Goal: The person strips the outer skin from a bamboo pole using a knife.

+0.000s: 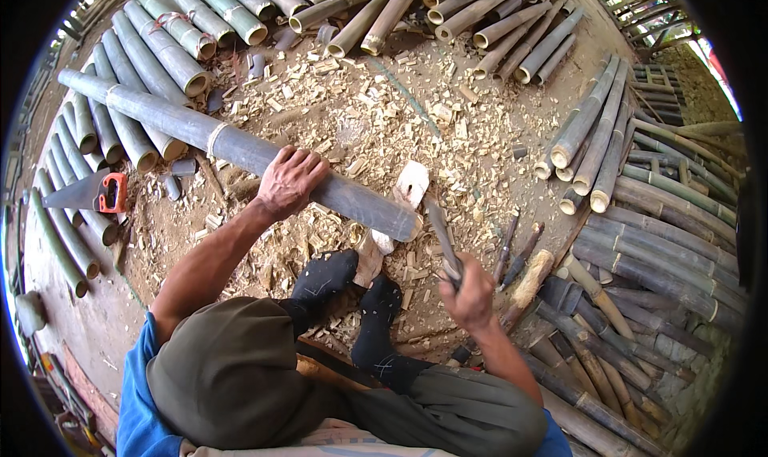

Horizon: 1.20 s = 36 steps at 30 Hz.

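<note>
My left hand (293,178) is wrapped over the top of a long, thick bamboo pole (164,117). The pole slants from the far left down toward my feet, its near end resting on a pale wooden block (411,182). In my right hand (472,297) is a machete (442,233) with a dark blade pointing up and away. The blade stands just right of the pole's near end; whether it touches cannot be made out. Both feet, in dark socks (326,281), are beside the block, close under the pole.
Pale wood chips (344,109) cover the ground around the block. Cut bamboo poles (156,53) lie at the left and back, with more stacked poles (656,257) at the right. A handsaw (80,194) with an orange handle rests on the left poles. Thin dark sticks (520,253) lie near my right hand.
</note>
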Each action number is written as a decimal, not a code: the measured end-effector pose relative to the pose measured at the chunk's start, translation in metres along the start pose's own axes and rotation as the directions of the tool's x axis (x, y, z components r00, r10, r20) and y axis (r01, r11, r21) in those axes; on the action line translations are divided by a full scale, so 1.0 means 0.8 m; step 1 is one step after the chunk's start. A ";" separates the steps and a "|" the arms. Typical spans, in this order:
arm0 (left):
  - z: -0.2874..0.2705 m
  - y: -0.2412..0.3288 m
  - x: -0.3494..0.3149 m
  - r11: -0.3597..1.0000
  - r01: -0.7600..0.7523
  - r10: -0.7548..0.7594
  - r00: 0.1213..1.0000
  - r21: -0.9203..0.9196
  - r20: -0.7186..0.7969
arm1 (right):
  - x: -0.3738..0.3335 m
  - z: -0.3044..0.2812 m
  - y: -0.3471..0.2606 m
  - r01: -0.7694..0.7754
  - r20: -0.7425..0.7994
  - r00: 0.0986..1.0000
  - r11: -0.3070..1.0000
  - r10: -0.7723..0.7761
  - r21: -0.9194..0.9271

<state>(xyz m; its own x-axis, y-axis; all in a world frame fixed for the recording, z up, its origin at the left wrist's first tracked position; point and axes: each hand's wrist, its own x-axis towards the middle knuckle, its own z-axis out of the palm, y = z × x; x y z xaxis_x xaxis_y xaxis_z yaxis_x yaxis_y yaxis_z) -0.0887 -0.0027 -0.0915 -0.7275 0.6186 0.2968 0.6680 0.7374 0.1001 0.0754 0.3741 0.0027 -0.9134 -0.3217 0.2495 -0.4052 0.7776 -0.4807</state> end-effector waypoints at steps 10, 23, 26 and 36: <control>0.003 -0.003 -0.002 1.000 0.002 -0.002 1.000 0.008 -0.026 | 0.064 -0.039 -0.058 -0.106 0.078 0.991 0.994 0.106 -0.012; -0.026 -0.023 0.049 0.985 0.140 -0.050 0.798 -0.104 0.600 | 0.052 -0.033 -0.039 -0.366 0.266 0.885 0.924 0.382 -0.112; -0.020 -0.041 0.071 0.967 0.196 -0.012 0.673 -0.163 0.740 | 0.065 -0.055 -0.066 -0.311 0.211 0.928 0.950 0.307 -0.016; -0.022 -0.024 0.053 0.974 0.212 -0.128 0.809 -0.081 0.573 | 0.027 -0.010 0.007 -0.229 0.436 0.806 0.891 0.399 -0.392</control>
<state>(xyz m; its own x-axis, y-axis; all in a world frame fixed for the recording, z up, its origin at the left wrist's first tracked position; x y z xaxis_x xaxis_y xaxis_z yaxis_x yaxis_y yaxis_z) -0.1293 0.0046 -0.0638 -0.7644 0.5614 -0.3170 0.5091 0.8273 0.2375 0.0539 0.3757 0.0117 -0.9154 -0.1844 -0.3577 -0.1362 0.9783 -0.1559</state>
